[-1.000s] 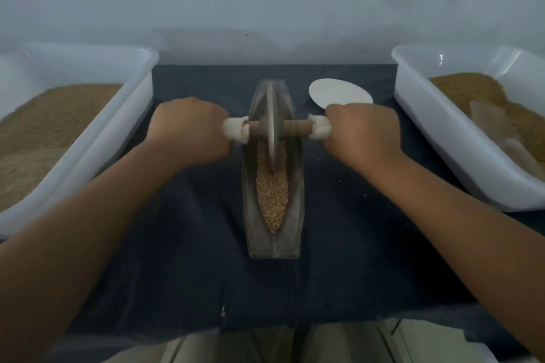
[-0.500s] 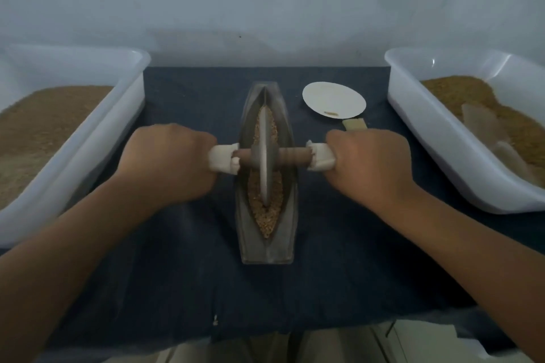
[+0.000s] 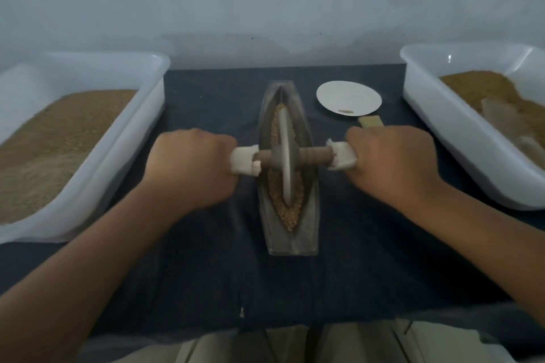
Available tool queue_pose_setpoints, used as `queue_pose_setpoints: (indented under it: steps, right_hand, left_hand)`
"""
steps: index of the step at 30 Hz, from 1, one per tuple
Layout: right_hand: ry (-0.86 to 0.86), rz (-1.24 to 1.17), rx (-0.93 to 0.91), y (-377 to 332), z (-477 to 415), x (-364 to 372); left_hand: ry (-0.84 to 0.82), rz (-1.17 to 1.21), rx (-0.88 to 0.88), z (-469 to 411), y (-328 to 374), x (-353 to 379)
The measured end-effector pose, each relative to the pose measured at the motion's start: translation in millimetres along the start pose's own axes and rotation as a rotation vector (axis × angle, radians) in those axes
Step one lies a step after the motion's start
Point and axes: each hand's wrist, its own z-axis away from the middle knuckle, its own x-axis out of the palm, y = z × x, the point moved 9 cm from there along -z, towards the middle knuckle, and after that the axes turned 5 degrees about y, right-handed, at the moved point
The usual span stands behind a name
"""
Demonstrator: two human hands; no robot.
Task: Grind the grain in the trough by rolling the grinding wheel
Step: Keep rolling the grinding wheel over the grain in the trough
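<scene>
Mid-trough (image 3: 288, 209), grinding wheel (image 3: 285, 156) sits in the grain (image 3: 290, 216) w/ left hand (image 3: 193, 169) & right hand (image 3: 393, 166) clenched on the axle's cloth-wrapped ends; uneven push could tilt the wheel, spilling kernels onto the cloth (image 3: 206, 274).

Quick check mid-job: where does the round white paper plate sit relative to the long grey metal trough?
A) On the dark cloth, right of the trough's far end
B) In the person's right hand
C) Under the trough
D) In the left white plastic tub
A: the round white paper plate lies flat on the dark cloth, just right of the far end of the long grey metal trough.
</scene>
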Motion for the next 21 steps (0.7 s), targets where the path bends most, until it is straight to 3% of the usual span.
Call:
queue_pose_setpoints:
  steps: [11,14,18,21]
  right_hand:
    - [-0.043,-0.081,0.12,9.8,-64.2,48.1]
    - [-0.087,-0.061,0.105,9.1,-38.5,42.3]
    - [0.031,-0.022,0.039,4.5,3.4,3.7]
    - [0.017,-0.022,0.033,3.9,-6.5,7.1]
  left_hand:
    - [-0.138,0.017,-0.118,-90.2,-15.6,31.4]
    - [-0.156,-0.022,-0.071,-69.5,-11.0,25.7]
    - [-0.014,-0.013,0.05,-16.6,-0.8,5.7]
    - [-0.055,0.02,-0.016,-15.8,-9.3,18.3]
